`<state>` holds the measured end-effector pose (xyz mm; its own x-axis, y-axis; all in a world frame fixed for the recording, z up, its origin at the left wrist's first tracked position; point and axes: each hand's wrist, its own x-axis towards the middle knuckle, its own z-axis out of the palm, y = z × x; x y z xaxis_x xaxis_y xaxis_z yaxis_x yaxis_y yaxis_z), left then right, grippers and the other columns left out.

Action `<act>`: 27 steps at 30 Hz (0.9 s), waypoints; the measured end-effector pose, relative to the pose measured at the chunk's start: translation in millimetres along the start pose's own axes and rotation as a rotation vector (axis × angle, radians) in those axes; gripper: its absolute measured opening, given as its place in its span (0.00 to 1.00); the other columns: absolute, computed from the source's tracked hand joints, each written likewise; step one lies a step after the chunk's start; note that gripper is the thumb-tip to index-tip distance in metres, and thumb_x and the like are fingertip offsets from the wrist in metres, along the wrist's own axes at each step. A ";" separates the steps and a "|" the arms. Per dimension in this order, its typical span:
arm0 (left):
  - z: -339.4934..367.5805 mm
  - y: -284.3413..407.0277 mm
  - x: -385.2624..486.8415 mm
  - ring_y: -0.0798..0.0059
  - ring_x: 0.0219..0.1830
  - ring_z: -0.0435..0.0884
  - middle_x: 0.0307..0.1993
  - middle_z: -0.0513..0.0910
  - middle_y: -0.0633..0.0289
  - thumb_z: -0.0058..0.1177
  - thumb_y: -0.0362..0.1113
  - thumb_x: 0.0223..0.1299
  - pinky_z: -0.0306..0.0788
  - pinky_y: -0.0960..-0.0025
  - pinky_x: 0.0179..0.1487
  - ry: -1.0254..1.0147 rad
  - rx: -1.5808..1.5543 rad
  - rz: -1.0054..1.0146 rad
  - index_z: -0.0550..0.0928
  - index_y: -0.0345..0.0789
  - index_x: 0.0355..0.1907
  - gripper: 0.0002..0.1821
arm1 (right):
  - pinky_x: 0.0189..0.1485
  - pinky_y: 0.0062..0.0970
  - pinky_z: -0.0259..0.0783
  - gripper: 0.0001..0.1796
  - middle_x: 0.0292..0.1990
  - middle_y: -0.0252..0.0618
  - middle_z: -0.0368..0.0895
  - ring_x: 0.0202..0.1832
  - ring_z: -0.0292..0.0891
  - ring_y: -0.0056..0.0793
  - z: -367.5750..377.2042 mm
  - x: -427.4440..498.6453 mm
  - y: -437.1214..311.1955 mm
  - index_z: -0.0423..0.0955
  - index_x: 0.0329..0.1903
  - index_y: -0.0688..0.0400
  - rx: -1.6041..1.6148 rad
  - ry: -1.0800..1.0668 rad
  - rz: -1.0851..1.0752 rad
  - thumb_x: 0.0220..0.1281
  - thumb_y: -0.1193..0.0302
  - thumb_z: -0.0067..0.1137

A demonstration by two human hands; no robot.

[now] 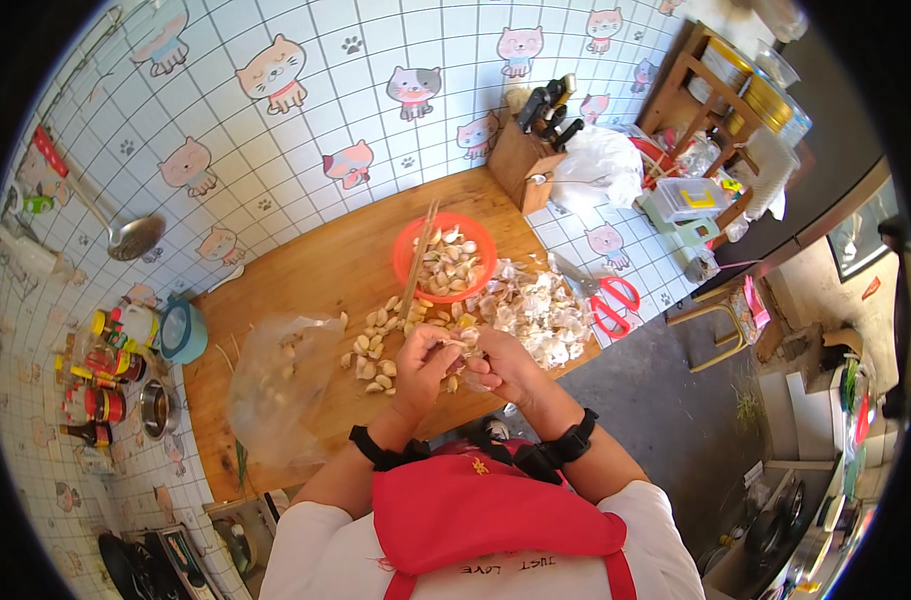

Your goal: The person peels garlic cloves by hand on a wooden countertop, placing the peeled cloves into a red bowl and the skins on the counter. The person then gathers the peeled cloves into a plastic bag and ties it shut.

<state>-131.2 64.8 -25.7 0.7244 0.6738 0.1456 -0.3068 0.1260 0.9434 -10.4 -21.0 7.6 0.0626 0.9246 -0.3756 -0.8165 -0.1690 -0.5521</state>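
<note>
My left hand [423,369] and my right hand [506,365] meet above the front edge of a wooden board [305,259]. Between their fingertips both grip a piece of garlic [464,341], its papery skin showing; my fingers partly cover it. Several loose garlic cloves [377,341] lie on the board just beyond my left hand. Past my hands stands a red plastic bowl [488,259] holding more cloves [448,266]. A pair of wooden chopsticks [422,255] leans across the bowl's left side. Beside my right hand spreads a heap of garlic skins [542,311].
Red-handled scissors [613,304] lie right of the skins. A clear plastic bag [283,390] rests on the board's left. Behind stands a knife block [524,165] beside a white plastic bag [602,169]. Sauce bottles [103,405], a steel bowl [158,409] and a blue container [183,330] line the left.
</note>
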 end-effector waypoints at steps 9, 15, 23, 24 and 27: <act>-9.8 8.1 9.7 0.77 0.26 0.74 0.29 0.76 0.60 0.44 0.31 0.60 0.68 0.76 0.30 -0.047 -0.402 -0.282 0.70 0.34 0.39 0.06 | 0.10 0.14 0.47 0.10 0.16 0.32 0.64 0.08 0.47 0.14 -2.9 2.5 3.7 0.68 0.34 0.61 -0.027 -0.020 0.030 0.62 0.70 0.38; -9.0 12.3 14.1 0.80 0.20 0.71 0.25 0.75 0.61 0.41 0.42 0.63 0.64 0.80 0.21 -0.028 -0.503 -0.444 0.70 0.35 0.32 0.12 | 0.12 0.18 0.54 0.11 0.18 0.36 0.70 0.13 0.60 0.18 -5.5 6.3 10.7 0.69 0.40 0.60 -0.542 0.382 -0.174 0.63 0.67 0.41; 6.6 3.7 7.1 0.87 0.11 0.60 0.17 0.71 0.67 0.48 0.41 0.61 0.51 0.83 0.14 -0.075 -0.107 -0.533 0.70 0.38 0.34 0.09 | 0.32 0.37 0.70 0.12 0.27 0.52 0.77 0.30 0.76 0.47 -15.7 11.2 32.5 0.69 0.43 0.60 -1.342 0.519 -0.561 0.63 0.67 0.42; 6.6 0.9 6.7 0.87 0.10 0.60 0.17 0.71 0.67 0.48 0.41 0.61 0.51 0.82 0.13 -0.070 -0.120 -0.523 0.70 0.37 0.35 0.09 | 0.32 0.37 0.70 0.12 0.26 0.52 0.77 0.30 0.76 0.46 -17.8 11.6 33.1 0.70 0.43 0.60 -1.277 0.488 -0.546 0.63 0.68 0.42; 2.5 -2.7 5.4 0.86 0.10 0.59 0.17 0.70 0.66 0.46 0.41 0.62 0.51 0.82 0.13 -0.112 -0.148 -0.504 0.70 0.37 0.36 0.10 | 0.27 0.27 0.67 0.12 0.23 0.44 0.76 0.24 0.73 0.32 -21.8 18.3 35.5 0.70 0.43 0.62 -1.113 0.451 -0.523 0.64 0.67 0.42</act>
<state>-124.9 66.2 -26.7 0.8634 0.4224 -0.2760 0.0180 0.5209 0.8534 -25.8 -17.5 -35.1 0.5881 0.8084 -0.0260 0.2573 -0.2175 -0.9415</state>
